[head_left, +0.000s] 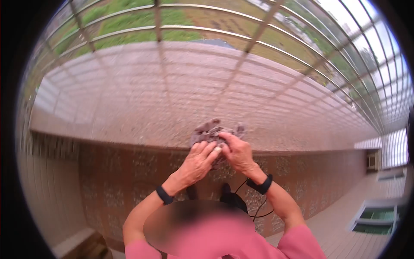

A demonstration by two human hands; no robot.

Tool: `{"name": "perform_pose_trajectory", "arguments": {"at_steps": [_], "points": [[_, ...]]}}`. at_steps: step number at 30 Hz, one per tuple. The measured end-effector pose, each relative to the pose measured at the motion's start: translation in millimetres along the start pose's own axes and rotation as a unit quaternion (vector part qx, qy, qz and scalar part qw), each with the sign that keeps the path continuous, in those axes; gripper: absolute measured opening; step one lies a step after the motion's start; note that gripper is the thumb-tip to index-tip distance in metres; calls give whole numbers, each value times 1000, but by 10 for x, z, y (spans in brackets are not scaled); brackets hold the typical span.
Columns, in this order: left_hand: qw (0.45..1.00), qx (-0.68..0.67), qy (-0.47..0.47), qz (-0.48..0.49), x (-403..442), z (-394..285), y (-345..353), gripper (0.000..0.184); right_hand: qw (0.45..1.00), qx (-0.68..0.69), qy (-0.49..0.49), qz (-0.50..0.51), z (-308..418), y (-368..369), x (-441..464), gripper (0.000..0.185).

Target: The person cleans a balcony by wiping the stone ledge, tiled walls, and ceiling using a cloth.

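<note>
A crumpled greyish-purple cloth [207, 128] lies bunched at the front edge of a speckled pinkish stone ledge [142, 95], with part of it hanging over the edge. My left hand [195, 163] has its fingers bent over the near left side of the cloth. From the right, my right hand [238, 154] grips the same cloth, its index finger reaching across the folds. The two hands almost meet at the fingertips. Some of the cloth is hidden beneath them. Each wrist wears a dark band.
Metal bars [207, 31] run along the far side of the ledge, with grass and bare ground beyond. Below the ledge is a patterned brown floor [276, 172]. A black cable [261, 212] loops beside my right forearm. A green-paned window [376, 219] is at the lower right.
</note>
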State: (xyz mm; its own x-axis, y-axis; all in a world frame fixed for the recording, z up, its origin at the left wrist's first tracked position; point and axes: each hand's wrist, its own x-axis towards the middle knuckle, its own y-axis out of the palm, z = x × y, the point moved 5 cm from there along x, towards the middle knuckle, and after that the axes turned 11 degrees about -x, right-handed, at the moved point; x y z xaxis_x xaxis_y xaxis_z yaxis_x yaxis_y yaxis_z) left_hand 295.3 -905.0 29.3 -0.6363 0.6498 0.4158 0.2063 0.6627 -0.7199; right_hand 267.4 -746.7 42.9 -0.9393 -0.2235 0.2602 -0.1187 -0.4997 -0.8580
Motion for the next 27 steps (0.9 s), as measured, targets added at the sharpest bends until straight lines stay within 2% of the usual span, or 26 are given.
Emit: {"name": "perform_pose_trajectory", "arguments": {"at_steps": [4, 10, 12, 14, 19, 27], "points": [[999, -8, -28, -16, -23, 34, -8, 69, 999, 4, -42, -3, 60, 1, 76, 32], [998, -41, -30, -34, 8, 24, 0, 72, 997, -6, 37, 66, 15, -15, 130, 30], [997, -43, -49, -35, -8, 34, 41, 71, 999, 11, 11, 44, 46, -12, 134, 30], [996, -57, -49, -51, -9, 29, 40, 69, 994, -6, 74, 77, 26, -10, 126, 29], [995, -40, -54, -79, -32, 20, 89, 64, 999, 6, 40, 19, 51, 25, 96, 32], [996, -8, -1, -85, -188, 152, -124, 48, 999, -28, 5, 29, 306, 122, 194, 36]]}}
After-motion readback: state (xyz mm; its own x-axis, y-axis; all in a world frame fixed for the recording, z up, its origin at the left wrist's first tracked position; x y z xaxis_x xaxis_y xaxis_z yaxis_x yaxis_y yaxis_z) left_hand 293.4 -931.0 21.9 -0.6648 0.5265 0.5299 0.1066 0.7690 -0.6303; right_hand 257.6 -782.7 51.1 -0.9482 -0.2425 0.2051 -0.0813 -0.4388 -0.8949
